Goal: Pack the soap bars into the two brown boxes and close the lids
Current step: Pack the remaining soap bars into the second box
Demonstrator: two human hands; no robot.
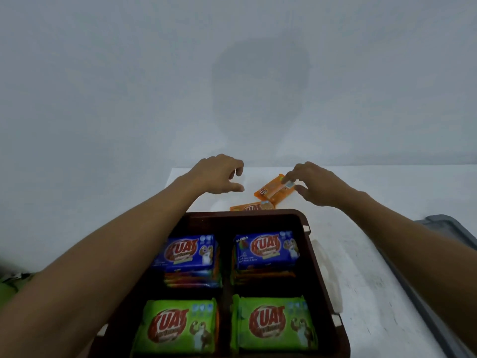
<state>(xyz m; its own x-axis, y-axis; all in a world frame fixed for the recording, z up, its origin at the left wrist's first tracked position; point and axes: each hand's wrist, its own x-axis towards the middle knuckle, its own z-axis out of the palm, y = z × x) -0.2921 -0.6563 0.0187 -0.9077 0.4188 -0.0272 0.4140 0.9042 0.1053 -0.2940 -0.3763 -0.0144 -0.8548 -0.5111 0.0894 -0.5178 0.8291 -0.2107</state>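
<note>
The right hand [317, 186] pinches one end of a glossy orange soap pack [272, 191] between fingers and thumb, above the white table [366, 254]. The pack is beyond the rounded brown box [206, 215]. In the box, blue wrappers [189, 250] and green wrappers [178, 326] read "KUAT". The left hand [216, 174] has its fingers loosely curled and holds nothing.

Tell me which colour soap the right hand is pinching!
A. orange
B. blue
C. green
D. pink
A: the right hand pinches the corner of an orange soap pack lying on the white table beyond the brown box, while the blue soap packs and green soap packs sit inside the box.
</note>
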